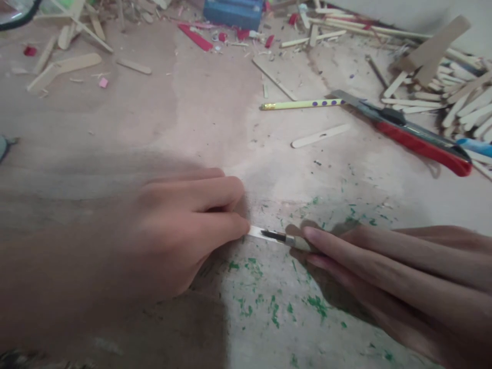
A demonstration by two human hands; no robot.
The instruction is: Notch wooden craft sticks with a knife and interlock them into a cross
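My left hand (pixel 177 230) lies low on the wooden tabletop (pixel 184 118), fingers curled, its fingertips pressing down one end of a pale craft stick (pixel 255 231). My right hand (pixel 403 277) comes in from the right with long fingers pinched on a small knife (pixel 292 239). The knife's dark blade rests on the stick just right of my left fingertips. Most of the stick is hidden under my left hand.
A red-handled utility knife (pixel 415 138) and a yellow dotted pencil (pixel 303 104) lie at the right rear, with a loose stick (pixel 321 136) beside them. Craft sticks are piled at the far right (pixel 461 102) and scattered at the back left. A blue box (pixel 232 13) sits at the back. Green flecks dot the surface.
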